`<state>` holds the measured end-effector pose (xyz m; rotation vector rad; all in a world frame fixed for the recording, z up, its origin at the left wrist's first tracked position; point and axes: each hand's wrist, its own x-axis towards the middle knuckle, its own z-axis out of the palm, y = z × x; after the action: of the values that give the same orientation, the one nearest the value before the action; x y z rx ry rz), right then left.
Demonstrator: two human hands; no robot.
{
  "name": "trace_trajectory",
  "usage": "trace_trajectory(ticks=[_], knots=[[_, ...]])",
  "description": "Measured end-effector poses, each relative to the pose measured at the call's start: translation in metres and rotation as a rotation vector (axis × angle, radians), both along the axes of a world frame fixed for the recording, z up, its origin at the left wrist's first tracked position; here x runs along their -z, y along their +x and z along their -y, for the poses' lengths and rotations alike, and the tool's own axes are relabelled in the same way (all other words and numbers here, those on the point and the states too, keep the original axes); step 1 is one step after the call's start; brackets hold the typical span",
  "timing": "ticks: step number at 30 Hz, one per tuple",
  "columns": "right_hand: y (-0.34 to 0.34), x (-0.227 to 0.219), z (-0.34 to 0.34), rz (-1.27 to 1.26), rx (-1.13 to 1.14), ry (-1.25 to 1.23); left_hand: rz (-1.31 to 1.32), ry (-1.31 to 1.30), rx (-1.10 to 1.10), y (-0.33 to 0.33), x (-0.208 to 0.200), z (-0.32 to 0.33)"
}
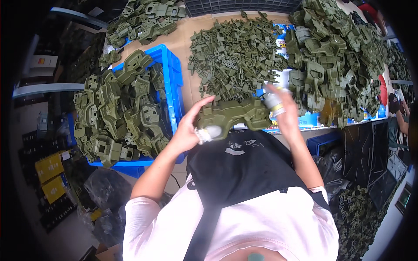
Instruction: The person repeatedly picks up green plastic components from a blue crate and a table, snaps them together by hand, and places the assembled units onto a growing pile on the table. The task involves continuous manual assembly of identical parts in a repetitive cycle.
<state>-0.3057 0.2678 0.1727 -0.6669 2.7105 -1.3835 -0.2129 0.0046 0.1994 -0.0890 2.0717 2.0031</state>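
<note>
Both my hands hold one olive green plastic housing [233,114] just above my black apron. My left hand [189,128] grips its left end, thumb wrapped in white tape pressed on the front. At the right end, my right hand [283,111] has taped fingertips on the top edge. The part lies level between them, in front of a heap of small olive green parts [233,56] on the cardboard-covered table.
A blue crate [172,82] at my left is heaped with large green housings [119,113]. Another big pile of housings [335,56] covers the table's right side. More green parts [143,19] lie at the far left. Another person's arm [400,117] shows at the right edge.
</note>
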Motion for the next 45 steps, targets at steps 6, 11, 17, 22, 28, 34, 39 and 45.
trace_trajectory(ticks=[6, 11, 17, 22, 28, 34, 39, 45], knots=[[-0.025, -0.024, -0.034, -0.260, 0.368, 0.051, 0.006, -0.020, -0.012, 0.007, -0.015, 0.005], [0.027, -0.059, 0.058, 0.176, -0.482, 0.171, -0.019, -0.238, 0.127, 0.005, -0.004, -0.020], [0.022, -0.037, 0.046, 0.153, -0.704, 0.190, -0.080, -0.373, 0.186, 0.002, -0.012, -0.035], [-0.002, -0.023, 0.029, 0.385, -0.774, -0.071, -0.104, -0.309, 0.205, 0.003, -0.003, -0.035], [-0.003, -0.029, 0.025, 0.215, -0.575, -0.166, -0.306, -0.206, 0.168, -0.014, 0.003, -0.029], [0.006, -0.025, 0.026, 0.470, -0.226, -0.746, -0.266, 0.179, -0.109, -0.036, 0.030, -0.067], [0.000, -0.077, -0.017, 0.028, -0.529, -0.209, -0.162, -0.056, 0.180, -0.040, -0.011, -0.064], [0.034, -0.047, -0.049, 0.049, -0.287, -0.212, -0.250, -0.314, 0.395, -0.041, -0.035, -0.070]])
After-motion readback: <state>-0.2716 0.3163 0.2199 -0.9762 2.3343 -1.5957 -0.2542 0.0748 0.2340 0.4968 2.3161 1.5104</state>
